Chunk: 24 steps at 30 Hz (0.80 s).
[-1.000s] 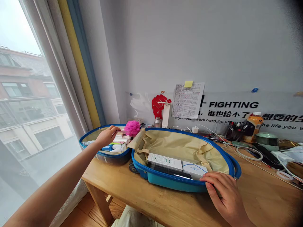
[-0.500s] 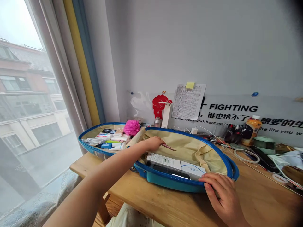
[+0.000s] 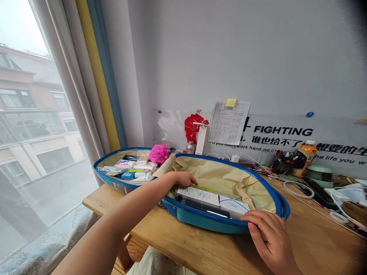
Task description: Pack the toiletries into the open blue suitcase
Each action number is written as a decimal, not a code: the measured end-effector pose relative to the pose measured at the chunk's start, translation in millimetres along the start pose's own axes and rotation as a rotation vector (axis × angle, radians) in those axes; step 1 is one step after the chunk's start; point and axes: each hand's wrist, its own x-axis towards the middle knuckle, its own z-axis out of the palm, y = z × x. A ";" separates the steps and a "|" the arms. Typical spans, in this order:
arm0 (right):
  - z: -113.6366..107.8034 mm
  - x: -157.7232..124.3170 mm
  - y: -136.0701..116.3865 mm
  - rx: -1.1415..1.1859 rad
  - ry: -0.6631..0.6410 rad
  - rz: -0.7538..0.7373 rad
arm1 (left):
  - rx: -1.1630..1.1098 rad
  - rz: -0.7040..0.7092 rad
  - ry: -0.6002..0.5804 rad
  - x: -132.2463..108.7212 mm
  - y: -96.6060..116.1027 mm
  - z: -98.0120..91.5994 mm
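An open blue suitcase [image 3: 200, 220] with beige lining lies on a wooden desk [image 3: 315, 236]. My left hand [image 3: 185, 178] reaches into its right half with fingers curled down, just behind a white box [image 3: 197, 195] where a green edge [image 3: 202, 188] shows. What the fingers hold is hidden. My right hand [image 3: 271, 238] lies flat on the suitcase's near rim, fingers spread, beside a second white box [image 3: 233, 205]. The left half [image 3: 107, 163] holds tubes and small toiletries [image 3: 137, 170] and a pink bath puff [image 3: 159, 153].
Along the wall at the back right stand an orange drink bottle [image 3: 304, 157], a green bowl [image 3: 324, 172], cables [image 3: 298, 189] and clutter. A paper list [image 3: 228, 123] is taped to the wall. A window and curtains [image 3: 94, 76] are at the left, past the desk's edge.
My left hand carried a thin pink item from the left half into the right half, then dropped down behind the white box. The pink item no longer shows. The right hand stayed put.
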 end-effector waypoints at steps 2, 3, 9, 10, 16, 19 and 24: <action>-0.4 1.8 -1.3 -0.001 0.009 0.009 | -0.019 -0.028 -0.056 -0.7 -1.1 0.7; -0.9 2.9 -2.1 -0.001 0.012 0.009 | -0.024 -0.044 -0.073 -1.2 -1.2 1.1; -1.3 1.4 0.6 0.000 0.005 -0.028 | -0.048 -0.081 0.141 -11.7 13.5 -10.0; -0.8 -0.4 2.3 -0.004 -0.004 -0.031 | -0.051 -0.081 0.243 -15.5 17.3 -15.5; 1.2 -5.4 5.8 -0.009 -0.015 -0.015 | -0.062 -0.171 0.807 -59.1 4.6 -51.3; 1.2 -3.1 2.2 0.008 0.004 -0.002 | -0.066 -0.306 0.839 -95.2 -32.7 -56.0; -0.4 2.5 -2.2 0.030 0.017 -0.010 | -0.045 -0.503 0.570 -157.6 -98.3 -43.2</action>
